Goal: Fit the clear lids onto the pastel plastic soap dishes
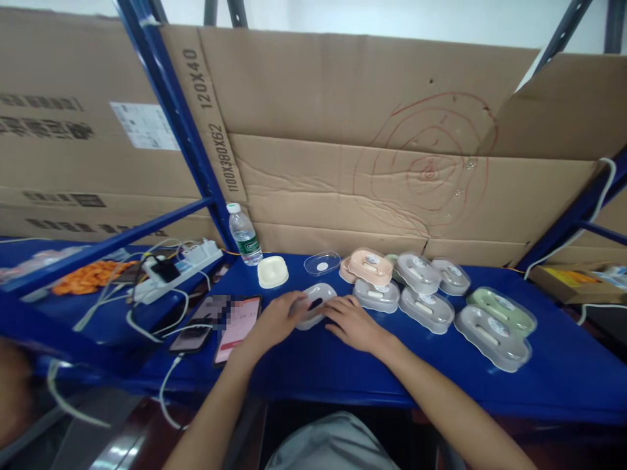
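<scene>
Both of my hands rest on the blue shelf board [343, 372] around a grey oval plastic dish [316, 301]. My left hand [277, 320] curls over the dish's left side and grips it. On its right side lies my right hand [353, 322], fingers stretched flat and fingertips touching the rim. Just behind stand a cream dish [273, 271] and a clear lid [322, 263].
Several lidded dishes, pink [369, 264], grey [425, 308] and green [502, 311], sit to the right. A water bottle [243, 234], a power strip [181, 269] with cables and two phones [238, 320] lie left. Cardboard sheets [392, 163] and blue rack posts [171, 111] stand behind.
</scene>
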Available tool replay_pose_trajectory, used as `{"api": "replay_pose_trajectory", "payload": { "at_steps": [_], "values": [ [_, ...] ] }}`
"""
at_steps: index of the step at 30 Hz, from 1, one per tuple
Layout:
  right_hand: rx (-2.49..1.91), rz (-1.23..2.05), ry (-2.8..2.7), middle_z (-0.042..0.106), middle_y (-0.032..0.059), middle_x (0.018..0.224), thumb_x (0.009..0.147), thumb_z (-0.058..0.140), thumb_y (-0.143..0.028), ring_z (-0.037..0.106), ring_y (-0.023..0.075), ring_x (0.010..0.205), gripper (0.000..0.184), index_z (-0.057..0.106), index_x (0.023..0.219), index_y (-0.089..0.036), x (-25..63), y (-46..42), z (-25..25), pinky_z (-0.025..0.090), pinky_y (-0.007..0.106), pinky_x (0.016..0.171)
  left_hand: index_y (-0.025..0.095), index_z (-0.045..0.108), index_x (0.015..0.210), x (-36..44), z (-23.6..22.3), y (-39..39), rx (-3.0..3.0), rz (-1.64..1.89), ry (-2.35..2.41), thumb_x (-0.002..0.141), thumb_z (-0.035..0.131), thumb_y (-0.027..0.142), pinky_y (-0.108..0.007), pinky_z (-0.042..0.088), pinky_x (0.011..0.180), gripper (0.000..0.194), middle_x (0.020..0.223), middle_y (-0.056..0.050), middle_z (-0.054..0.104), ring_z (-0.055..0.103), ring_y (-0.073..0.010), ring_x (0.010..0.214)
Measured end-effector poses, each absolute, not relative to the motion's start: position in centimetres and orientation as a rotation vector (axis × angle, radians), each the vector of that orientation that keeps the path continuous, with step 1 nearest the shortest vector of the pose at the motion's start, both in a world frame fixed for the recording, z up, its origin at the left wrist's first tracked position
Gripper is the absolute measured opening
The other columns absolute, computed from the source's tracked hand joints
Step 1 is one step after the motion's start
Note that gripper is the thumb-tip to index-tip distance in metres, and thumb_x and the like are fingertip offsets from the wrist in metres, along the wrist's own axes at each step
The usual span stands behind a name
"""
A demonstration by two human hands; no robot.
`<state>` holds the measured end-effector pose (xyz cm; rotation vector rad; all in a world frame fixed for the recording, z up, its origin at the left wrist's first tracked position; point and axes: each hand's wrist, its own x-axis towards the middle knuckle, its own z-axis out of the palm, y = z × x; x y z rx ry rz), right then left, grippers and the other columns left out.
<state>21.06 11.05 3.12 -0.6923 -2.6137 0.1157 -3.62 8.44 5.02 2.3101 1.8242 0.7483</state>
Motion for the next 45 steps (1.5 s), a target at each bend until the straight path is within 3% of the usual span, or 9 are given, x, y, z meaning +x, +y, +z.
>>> {"api": "replay_pose_trajectory", "payload": {
  "at_steps": [5, 9, 15, 19, 23, 27, 34, 40, 45],
  "values": [
    [-0.721, 0.147, -2.584, 0.074, 0.0079, 0.119, 0.108, 0.056, -0.033, 0.065, 0.0232, 0.117, 0.027, 0.071, 0.13, -0.026, 21.6, 11.3, 3.6, 0.044, 0.042, 0.104, 0.012, 0.059, 0.139, -4.6, 7.2, 14.6, 1.978, 0.569, 2.382, 0.103, 0.059, 0.035, -0.059, 0.051, 0.105, 0.042, 0.141, -0.024, 0.06, 0.061, -0.039, 0.13],
    [-0.713, 0.15, -2.627, 0.075, 0.0071, 0.109, 0.104, 0.064, -0.041, 0.066, 0.023, 0.108, 0.029, 0.073, 0.126, -0.025, 21.7, 11.3, 3.7, 0.046, 0.041, 0.099, 0.018, 0.062, 0.135, -4.7, 7.5, 17.1, 1.84, 0.312, 2.455, 0.1, 0.068, 0.039, -0.049, 0.059, 0.095, 0.041, 0.135, -0.012, 0.064, 0.067, -0.0266, 0.115],
    [-0.784, 0.04, -2.576, 0.075, 0.0092, 0.108, 0.106, 0.059, -0.04, 0.068, 0.026, 0.107, 0.029, 0.075, 0.125, -0.024, 22.1, 11.8, 3.7, 0.051, 0.041, 0.093, 0.017, 0.063, 0.133, -4.2, 6.0, 13.2, 1.972, 0.178, 2.305, 0.1, 0.068, 0.038, -0.048, 0.06, 0.094, 0.038, 0.133, -0.011, 0.065, 0.068, -0.0259, 0.113],
    [-0.922, 0.046, -2.363, 0.076, 0.0102, 0.113, 0.109, 0.052, -0.041, 0.071, 0.0269, 0.104, 0.033, 0.075, 0.123, -0.022, 22.1, 11.7, 4.1, 0.054, 0.042, 0.091, 0.013, 0.069, 0.107, -3.4, 5.3, 8.3, 2.131, 0.249, 2.085, 0.098, 0.065, 0.019, -0.048, 0.057, 0.097, 0.012, 0.12, -0.018, 0.068, 0.07, -0.0319, 0.112],
    [-0.844, 0.079, -2.367, 0.076, 0.0102, 0.118, 0.109, 0.054, -0.036, 0.071, 0.0275, 0.109, 0.029, 0.072, 0.127, -0.022, 21.9, 11.8, 3.7, 0.054, 0.043, 0.094, 0.021, 0.066, 0.097, -2.8, 4.6, 4.5, 2.279, 0.37, 1.716, 0.093, 0.07, 0.018, -0.036, 0.057, 0.102, 0.006, 0.124, -0.008, 0.068, 0.071, -0.0245, 0.115],
    [-0.728, 0.133, -2.439, 0.076, 0.0094, 0.124, 0.109, 0.052, -0.025, 0.07, 0.0265, 0.114, 0.028, 0.068, 0.131, -0.024, 21.9, 12.0, 3.0, 0.052, 0.047, 0.1, 0.023, 0.062, 0.104, -3.5, 3.1, 3.4, 2.334, 0.595, 1.557, 0.092, 0.067, 0.012, -0.039, 0.048, 0.117, 0.017, 0.147, -0.009, 0.053, 0.056, -0.0251, 0.14],
    [-0.633, 0.288, -2.516, 0.075, 0.0085, 0.129, 0.108, 0.05, -0.019, 0.067, 0.0245, 0.127, 0.03, 0.065, 0.133, -0.025, 21.2, 10.8, 3.9, 0.049, 0.049, 0.112, 0.025, 0.048, 0.139, -3.8, 0.8, 3.8, 2.239, 1.053, 1.546, 0.092, 0.068, 0.015, -0.049, 0.054, 0.114, 0.052, 0.161, -0.015, 0.037, 0.054, -0.0316, 0.143],
    [-0.607, 0.322, -2.602, 0.068, 0.0097, 0.141, 0.103, 0.056, -0.017, 0.053, 0.0256, 0.146, 0.041, 0.059, 0.142, -0.026, 20.7, 10.6, 3.8, 0.038, 0.056, 0.125, 0.023, 0.054, 0.136, -2.7, 0.4, 3.7, 2.419, 1.03, 1.532, 0.095, 0.064, 0.015, -0.053, 0.051, 0.117, 0.043, 0.164, -0.017, 0.038, 0.039, -0.0367, 0.154],
    [-0.568, 0.214, -2.665, 0.067, 0.0111, 0.143, 0.103, 0.05, -0.008, 0.062, 0.0241, 0.137, 0.046, 0.06, 0.144, -0.025, 20.4, 10.4, 3.2, 0.048, 0.05, 0.117, 0.023, 0.058, 0.129, -3.0, -0.2, 3.7, 2.426, 1.089, 1.556, 0.099, 0.066, 0.023, -0.054, 0.051, 0.116, 0.032, 0.162, -0.017, 0.042, 0.044, -0.0353, 0.151]
  ]
}}
